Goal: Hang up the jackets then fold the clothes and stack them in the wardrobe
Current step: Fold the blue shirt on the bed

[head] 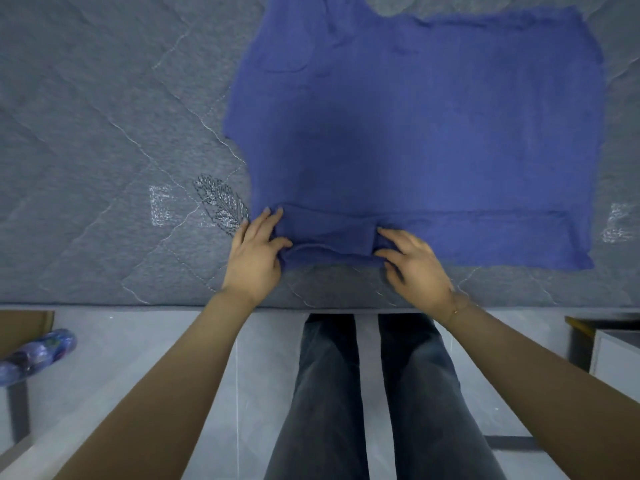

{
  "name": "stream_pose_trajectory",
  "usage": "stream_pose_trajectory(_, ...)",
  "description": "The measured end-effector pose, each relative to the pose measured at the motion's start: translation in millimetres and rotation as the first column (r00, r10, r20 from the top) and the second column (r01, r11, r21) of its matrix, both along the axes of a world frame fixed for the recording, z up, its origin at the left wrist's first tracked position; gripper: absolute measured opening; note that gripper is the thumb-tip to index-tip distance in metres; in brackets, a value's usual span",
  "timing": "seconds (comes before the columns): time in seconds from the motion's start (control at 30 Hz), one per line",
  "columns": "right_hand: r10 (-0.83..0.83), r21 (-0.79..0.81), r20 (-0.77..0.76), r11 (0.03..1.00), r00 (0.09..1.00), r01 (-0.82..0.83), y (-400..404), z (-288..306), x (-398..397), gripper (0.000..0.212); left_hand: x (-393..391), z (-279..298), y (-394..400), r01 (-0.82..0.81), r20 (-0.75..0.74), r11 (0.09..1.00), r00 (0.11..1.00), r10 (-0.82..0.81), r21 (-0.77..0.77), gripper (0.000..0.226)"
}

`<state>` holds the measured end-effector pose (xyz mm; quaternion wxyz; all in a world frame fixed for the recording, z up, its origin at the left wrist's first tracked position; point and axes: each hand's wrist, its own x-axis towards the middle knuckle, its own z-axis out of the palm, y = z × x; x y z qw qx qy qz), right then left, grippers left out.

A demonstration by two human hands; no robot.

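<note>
Item: blue garment (433,133), spread flat on a grey quilted bed cover (104,116), chest pocket toward the far left, near edge turned up in a narrow fold; left hand (254,258) pinches that fold at its left corner, thumb over the cloth; right hand (415,261) grips the fold near its middle, fingers curled on the fabric. Also in view: dark jeans (329,393) over a pale tiled floor (138,358); cardboard box (24,327) at far left.

I am standing in a bedroom at home: a bed with a grey quilted cover (104,133), stitched with a leaf pattern, is lying before me, pale floor tiles (138,358) are showing below its edge, and a white cabinet (614,355) is sitting at my right.
</note>
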<state>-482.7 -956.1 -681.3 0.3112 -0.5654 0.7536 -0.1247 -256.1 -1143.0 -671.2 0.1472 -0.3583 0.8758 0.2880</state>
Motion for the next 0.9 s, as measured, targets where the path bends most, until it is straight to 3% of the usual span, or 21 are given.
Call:
stream_pose_trajectory(0.1,-0.033,-0.036,0.048,0.999,0.998,0.035,0,5,-3,0.027,-23,12,6,-0.117,-0.016,0.989,0.993,0.116,-0.094,0.039)
stream_pose_trajectory(0.2,-0.119,-0.079,0.115,0.989,0.986,0.128,-5,13,-23,0.027,-58,22,8,-0.194,-0.059,0.979,0.98,0.19,-0.063,0.038)
stream_pose_trajectory(0.4,-0.325,-0.065,0.159,0.939,0.932,0.338,-24,19,-124,0.028,-172,25,-9,-0.176,-0.096,0.984,0.98,0.175,0.003,0.04)
stream_pose_trajectory(0.53,-0.355,-0.016,0.083,0.934,0.931,0.358,-49,11,-220,0.028,-266,16,-35,-0.1,-0.147,0.995,0.984,0.097,-0.015,0.038)
stream_pose_trajectory(0.7,-0.302,-0.111,-0.074,0.949,0.95,0.293,-91,0,-328,0.029,-358,-7,-83,-0.1,-0.131,0.985,0.988,0.081,-0.143,0.038)
stream_pose_trajectory(0.9,-0.224,-0.047,-0.174,0.975,0.959,0.219,-134,-20,-395,0.053,-375,-33,-129,-0.155,-0.017,0.944,0.987,0.157,-0.291,0.046)
